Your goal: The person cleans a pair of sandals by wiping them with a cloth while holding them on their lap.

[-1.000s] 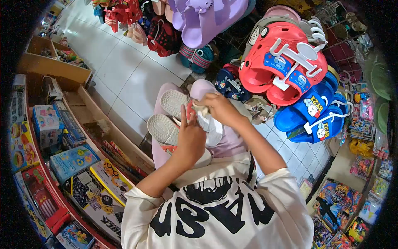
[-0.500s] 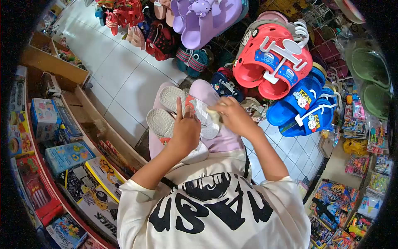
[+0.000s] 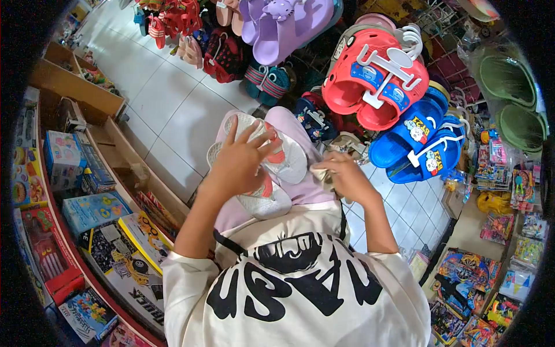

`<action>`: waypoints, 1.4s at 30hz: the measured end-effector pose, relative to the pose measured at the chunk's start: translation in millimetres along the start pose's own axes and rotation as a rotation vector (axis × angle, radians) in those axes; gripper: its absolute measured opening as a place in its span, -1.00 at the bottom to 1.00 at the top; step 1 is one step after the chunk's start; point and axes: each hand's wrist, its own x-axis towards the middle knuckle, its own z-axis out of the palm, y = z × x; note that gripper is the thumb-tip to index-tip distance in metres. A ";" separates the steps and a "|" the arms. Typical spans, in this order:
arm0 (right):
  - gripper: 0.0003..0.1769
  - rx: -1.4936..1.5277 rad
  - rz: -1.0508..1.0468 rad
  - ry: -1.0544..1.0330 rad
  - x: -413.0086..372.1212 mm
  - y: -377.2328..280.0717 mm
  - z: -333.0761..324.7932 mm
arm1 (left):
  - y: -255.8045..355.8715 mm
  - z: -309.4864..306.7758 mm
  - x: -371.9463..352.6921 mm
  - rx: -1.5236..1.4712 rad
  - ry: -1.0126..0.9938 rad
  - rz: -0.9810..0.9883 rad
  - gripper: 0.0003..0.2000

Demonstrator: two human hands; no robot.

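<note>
A pair of white sandals with reddish patches on the straps lies across my lap, one sandal (image 3: pixel 293 162) to the right and the other sandal (image 3: pixel 272 205) nearer my body. Over them my left hand (image 3: pixel 236 165) spreads its fingers, hiding part of both, with nothing held in it. To the right, beside the sandals, my right hand (image 3: pixel 350 179) pinches a small pale cloth (image 3: pixel 325 177) between thumb and fingers. Most of the cloth is bunched under the hand.
Red clogs (image 3: pixel 376 81) and blue slippers (image 3: pixel 422 141) hang close at the right, with purple slippers (image 3: pixel 277 29) farther ahead. A wooden shelf (image 3: pixel 139 168) of boxed toys (image 3: pixel 95 217) runs along the left. Small packaged toys (image 3: pixel 468 272) stand at lower right.
My right hand has moved right with the cloth, off the sandal. My left hand has shifted slightly up and left, its fingers going from one raised finger to widely spread.
</note>
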 end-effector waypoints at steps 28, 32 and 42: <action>-0.64 -0.182 -0.068 0.290 38.4 -41.2 61.8 | -26.6 36.6 1.7 0.038 0.201 -0.162 -0.31; -0.68 -0.326 -0.138 0.185 26.4 -21.1 74.0 | -23.4 70.6 -9.2 0.034 0.281 -0.284 -0.45; -0.62 -0.025 -0.063 0.337 35.6 -36.0 25.3 | -19.1 72.3 -9.5 -0.126 0.390 -0.210 -0.59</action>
